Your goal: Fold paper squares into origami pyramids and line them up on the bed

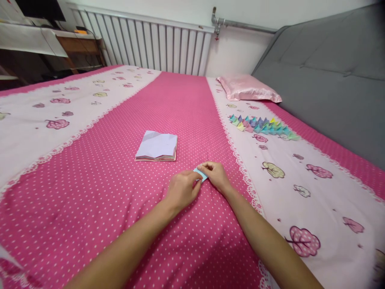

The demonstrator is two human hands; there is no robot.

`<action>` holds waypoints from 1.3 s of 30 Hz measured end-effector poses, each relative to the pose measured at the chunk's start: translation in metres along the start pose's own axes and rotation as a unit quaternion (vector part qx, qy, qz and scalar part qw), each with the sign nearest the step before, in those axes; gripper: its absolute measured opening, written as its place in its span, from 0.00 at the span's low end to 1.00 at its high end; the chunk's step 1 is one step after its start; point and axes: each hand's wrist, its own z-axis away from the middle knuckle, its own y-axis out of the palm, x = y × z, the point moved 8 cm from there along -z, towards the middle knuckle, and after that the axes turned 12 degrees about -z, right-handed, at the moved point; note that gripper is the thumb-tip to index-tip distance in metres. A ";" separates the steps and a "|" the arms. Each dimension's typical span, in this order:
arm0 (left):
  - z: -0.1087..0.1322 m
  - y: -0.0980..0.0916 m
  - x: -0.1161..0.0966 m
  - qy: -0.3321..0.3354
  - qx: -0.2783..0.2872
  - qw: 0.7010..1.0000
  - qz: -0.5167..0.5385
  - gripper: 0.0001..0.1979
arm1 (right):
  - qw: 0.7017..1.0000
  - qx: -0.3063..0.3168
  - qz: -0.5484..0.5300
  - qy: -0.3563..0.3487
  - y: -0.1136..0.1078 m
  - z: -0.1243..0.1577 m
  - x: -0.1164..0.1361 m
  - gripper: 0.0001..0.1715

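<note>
A small piece of folded light-blue paper [201,174] is held low over the pink dotted bed cover [120,192]. My left hand [184,186] pinches its left side between thumb and fingers. From the other side, my right hand [217,174] has its fingers closed on the right edge of the same paper. Fingers cover part of the paper, so its full folded shape is hidden. Just beyond my left hand lies a stack of square paper sheets [158,145], with a creased pale lilac sheet on top.
Rows of folded coloured paper pieces [264,126] lie at the right, near a pink satin pillow [248,87]. A grey padded headboard [327,72] borders the bed. Behind stand a white radiator [156,42] and, at far left, a desk [80,45] with a monitor [42,10].
</note>
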 end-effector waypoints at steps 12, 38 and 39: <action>0.006 0.035 -0.009 0.144 0.122 0.954 -0.233 0.22 | 0.945 -0.021 0.294 -0.142 0.005 0.009 0.026 0.07; -0.008 0.008 0.013 0.079 0.079 0.992 -0.061 0.11 | 0.979 0.142 0.132 -0.055 0.000 0.023 0.021 0.21; -0.009 0.008 0.014 0.072 0.070 0.993 -0.061 0.11 | 0.980 0.137 0.133 -0.052 -0.001 0.022 0.020 0.19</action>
